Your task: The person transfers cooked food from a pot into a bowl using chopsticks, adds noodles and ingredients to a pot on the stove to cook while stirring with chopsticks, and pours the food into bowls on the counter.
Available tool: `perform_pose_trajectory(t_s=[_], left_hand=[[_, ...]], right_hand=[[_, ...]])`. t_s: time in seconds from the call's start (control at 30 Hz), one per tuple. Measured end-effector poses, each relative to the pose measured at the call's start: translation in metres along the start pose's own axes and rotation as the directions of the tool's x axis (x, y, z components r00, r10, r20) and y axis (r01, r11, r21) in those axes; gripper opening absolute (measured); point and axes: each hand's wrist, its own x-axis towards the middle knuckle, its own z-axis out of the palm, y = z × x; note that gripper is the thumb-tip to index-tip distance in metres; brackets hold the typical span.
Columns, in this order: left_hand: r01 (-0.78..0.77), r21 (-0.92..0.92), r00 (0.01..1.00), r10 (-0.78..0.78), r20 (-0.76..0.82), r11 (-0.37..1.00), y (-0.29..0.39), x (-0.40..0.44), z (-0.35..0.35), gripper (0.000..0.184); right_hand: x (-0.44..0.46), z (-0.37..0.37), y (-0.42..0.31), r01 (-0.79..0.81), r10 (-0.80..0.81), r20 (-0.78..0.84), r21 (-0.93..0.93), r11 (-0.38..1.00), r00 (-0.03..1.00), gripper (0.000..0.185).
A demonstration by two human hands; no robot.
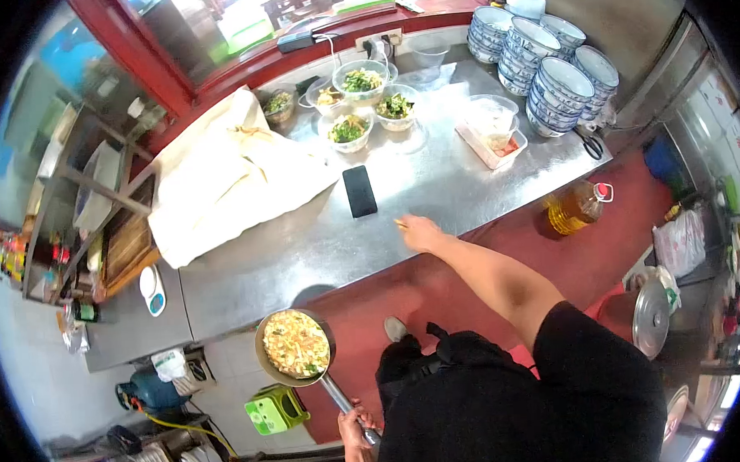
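My left hand (pixel 355 424) is wrapped round the metal handle (pixel 337 397) of a deep frying pan (pixel 329 338), held near the front edge of the steel counter. Chopped yellow and white food (pixel 294 344) with bits of green fills the pan. Over the counter's edge, my right hand (pixel 421 233) is closed, with a small yellowish tip (pixel 400 223) showing at its fingers; its kind is too small to tell. A black phone (pixel 359 191) lies flat on the counter just beyond that hand.
Several clear bowls with greens (pixel 349 129) stand at the back beside a cream cloth (pixel 225 180). Stacked blue-and-white bowls (pixel 562 87) and a tub (pixel 491 145) are to the right. An oil bottle (pixel 571 209) stands below the counter, a gas cylinder (pixel 154 393) at left.
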Motion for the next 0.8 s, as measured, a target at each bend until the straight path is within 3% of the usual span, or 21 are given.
perform_pose_trajectory(t_s=[0.07,0.1,0.13,0.2,0.33,0.4,0.47,0.53,0.57,0.63,0.67,0.73,0.8], left_hand=[[-0.008,0.089,1.0,0.007,0.011,0.996,-0.008,0.014,0.006,0.032],[0.072,0.129,0.996,-0.065,-0.065,0.989,0.042,-0.009,-0.017,0.032],[0.075,0.192,0.997,-0.066,-0.05,0.979,0.052,0.007,-0.015,0.031],[0.085,0.242,0.996,-0.074,-0.053,0.967,0.069,0.046,0.002,0.027],[0.134,0.225,0.988,-0.111,-0.111,0.965,0.094,0.05,0.021,0.023],[0.087,0.284,0.994,-0.065,-0.087,0.955,0.107,0.058,0.027,0.021],[0.105,0.304,0.992,-0.078,-0.098,0.947,0.116,0.068,0.029,0.021],[0.124,0.31,0.989,-0.093,-0.112,0.943,0.12,0.071,0.034,0.021],[0.126,0.306,0.989,-0.097,-0.109,0.944,0.125,0.071,0.04,0.021],[0.125,0.306,0.99,-0.096,-0.108,0.944,0.129,0.072,0.049,0.022],[0.121,0.292,0.989,-0.091,-0.114,0.949,0.128,0.075,0.052,0.022],[0.103,0.288,0.991,-0.072,-0.114,0.952,0.13,0.079,0.061,0.022],[0.107,0.288,0.991,-0.08,-0.107,0.952,0.126,0.079,0.076,0.023]], right_hand=[[0.021,0.011,0.008,-0.087,0.092,-0.09,0.063,0.994,0.992,0.028],[0.041,0.071,-0.006,0.018,-0.019,-0.031,-0.009,1.0,0.999,0.028],[0.067,0.081,0.001,0.166,-0.174,-0.053,-0.128,0.978,0.983,0.027],[0.097,0.052,-0.034,-0.151,0.155,-0.036,0.098,0.984,0.987,0.028],[0.1,0.047,-0.049,-0.12,0.118,-0.057,-0.034,0.992,0.991,0.028],[0.095,0.028,-0.041,0.017,-0.017,-0.001,-0.013,1.0,1.0,0.03],[0.076,0.002,-0.017,-0.148,0.159,-0.056,0.17,0.974,0.986,0.033],[0.05,-0.019,0.042,-0.126,0.257,-0.121,0.63,0.766,0.959,0.035],[0.056,-0.021,0.093,-0.157,0.346,-0.255,0.555,0.817,0.903,0.032],[0.026,-0.071,0.137,-0.284,0.539,-0.203,0.672,0.684,0.817,0.037],[0.01,-0.097,0.143,-0.241,0.638,-0.235,0.787,0.567,0.734,0.045],[0.006,-0.135,0.171,-0.253,0.791,-0.085,0.922,0.293,0.606,0.055],[0.006,-0.165,0.18,-0.174,0.786,-0.029,0.97,0.172,0.617,0.054]])
